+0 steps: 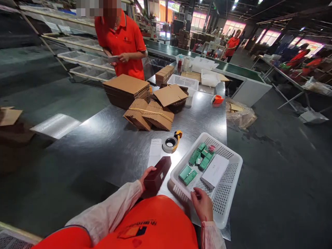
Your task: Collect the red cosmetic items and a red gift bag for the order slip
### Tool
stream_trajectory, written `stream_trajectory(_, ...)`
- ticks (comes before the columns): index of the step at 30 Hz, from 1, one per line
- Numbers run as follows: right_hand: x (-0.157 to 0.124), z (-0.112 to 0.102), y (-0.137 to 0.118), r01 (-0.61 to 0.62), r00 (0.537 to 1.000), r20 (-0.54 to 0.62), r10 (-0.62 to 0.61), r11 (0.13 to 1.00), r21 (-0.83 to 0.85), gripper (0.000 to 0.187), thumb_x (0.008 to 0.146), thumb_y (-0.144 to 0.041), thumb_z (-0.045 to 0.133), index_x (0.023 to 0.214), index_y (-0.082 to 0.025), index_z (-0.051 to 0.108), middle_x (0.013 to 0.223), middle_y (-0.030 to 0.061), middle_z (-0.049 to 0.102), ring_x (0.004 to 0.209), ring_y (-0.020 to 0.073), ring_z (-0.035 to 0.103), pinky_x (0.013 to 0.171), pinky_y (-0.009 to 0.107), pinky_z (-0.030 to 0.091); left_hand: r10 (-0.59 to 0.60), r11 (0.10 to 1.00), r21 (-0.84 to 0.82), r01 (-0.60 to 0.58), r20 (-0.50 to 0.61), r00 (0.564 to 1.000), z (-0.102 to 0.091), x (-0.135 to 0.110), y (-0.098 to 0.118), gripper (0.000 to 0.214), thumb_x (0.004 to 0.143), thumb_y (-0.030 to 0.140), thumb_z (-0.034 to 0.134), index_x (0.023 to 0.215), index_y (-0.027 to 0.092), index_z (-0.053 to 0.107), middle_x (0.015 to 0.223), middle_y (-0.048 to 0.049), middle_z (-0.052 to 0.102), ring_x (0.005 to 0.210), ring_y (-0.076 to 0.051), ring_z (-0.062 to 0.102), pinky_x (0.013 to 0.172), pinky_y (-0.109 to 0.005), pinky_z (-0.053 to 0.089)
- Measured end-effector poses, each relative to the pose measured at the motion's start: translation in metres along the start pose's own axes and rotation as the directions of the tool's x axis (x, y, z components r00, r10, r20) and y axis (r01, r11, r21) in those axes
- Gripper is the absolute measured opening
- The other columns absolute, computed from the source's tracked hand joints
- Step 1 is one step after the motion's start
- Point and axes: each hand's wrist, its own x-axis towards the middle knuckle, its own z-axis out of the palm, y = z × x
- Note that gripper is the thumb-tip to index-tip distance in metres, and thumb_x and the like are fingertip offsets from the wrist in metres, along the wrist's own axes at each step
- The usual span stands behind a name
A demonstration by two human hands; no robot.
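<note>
My left hand (145,177) is closed around a dark maroon box (158,174), held tilted just left of the basket. My right hand (202,204) hovers over the near edge of a white perforated plastic basket (234,173), its fingers loosely bent and apart with nothing visible in them. Inside the basket lie several small green boxes (204,160), a white box (215,170) and a small round red item (211,148). A printed white paper (155,149) lies flat on the metal table beyond the maroon box. Beside that paper is a tape dispenser (170,142) with a yellow handle.
Stacked flat cardboard cartons (127,84) and a banded cardboard bundle (149,114) sit farther up the metal table (109,138). More white baskets (184,82) and an orange tape dispenser (218,100) lie toward its far end. A co-worker (124,45) stands across, holding something flat.
</note>
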Motion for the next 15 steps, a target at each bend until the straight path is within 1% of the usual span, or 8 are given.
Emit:
stream_trajectory(4, 0.0003, -0.0004, 0.0008, -0.006, 1.000, 0.019, 0.005, 1.000, 0.010, 0.049, 0.077, -0.049, 0.053, 0.104, -0.014, 0.075, 0.091, 0.0107, 0.075, 0.079, 0.0239, 0.071, 0.077, 0.036, 0.054, -0.012, 1.000, -0.004, 0.012, -0.010, 1.000, 0.0011, -0.0005, 0.0003, 0.031, 0.082, 0.039, 0.049, 0.088, 0.013, 0.065, 0.065, -0.0085, 0.069, 0.060, -0.021, 0.067, 0.066, -0.034, 0.055)
stream_trajectory(8, -0.0003, -0.0003, -0.0016, -0.007, 1.000, -0.003, 0.007, 1.000, 0.006, 0.047, 0.076, -0.047, 0.054, 0.102, -0.014, 0.075, 0.090, 0.0109, 0.075, 0.076, 0.0238, 0.070, 0.076, 0.036, 0.054, -0.030, 1.000, 0.008, 0.030, -0.009, 1.000, 0.0061, -0.0050, 0.0013, 0.032, 0.082, 0.040, 0.048, 0.083, 0.013, 0.065, 0.064, -0.0087, 0.069, 0.059, -0.021, 0.066, 0.064, -0.033, 0.054)
stream_trajectory(12, -0.0013, -0.0011, -0.0037, 0.005, 1.000, -0.013, -0.005, 1.000, 0.013, 0.047, 0.076, -0.046, 0.054, 0.101, -0.013, 0.075, 0.089, 0.0110, 0.075, 0.076, 0.0235, 0.070, 0.076, 0.036, 0.054, -0.018, 1.000, 0.016, 0.018, -0.011, 1.000, 0.0089, -0.0068, 0.0019, 0.032, 0.083, 0.038, 0.046, 0.084, 0.012, 0.065, 0.064, -0.0088, 0.069, 0.059, -0.021, 0.066, 0.065, -0.033, 0.054)
stream_trajectory(15, -0.0023, -0.0022, -0.0060, -0.006, 1.000, -0.010, 0.007, 1.000, 0.016, 0.045, 0.076, -0.045, 0.054, 0.100, -0.013, 0.075, 0.088, 0.0105, 0.074, 0.076, 0.0234, 0.070, 0.076, 0.036, 0.054, -0.004, 0.999, 0.037, 0.004, -0.012, 1.000, 0.0073, -0.0062, 0.0013, 0.032, 0.083, 0.038, 0.046, 0.084, 0.012, 0.065, 0.066, -0.0085, 0.069, 0.061, -0.021, 0.067, 0.067, -0.033, 0.055)
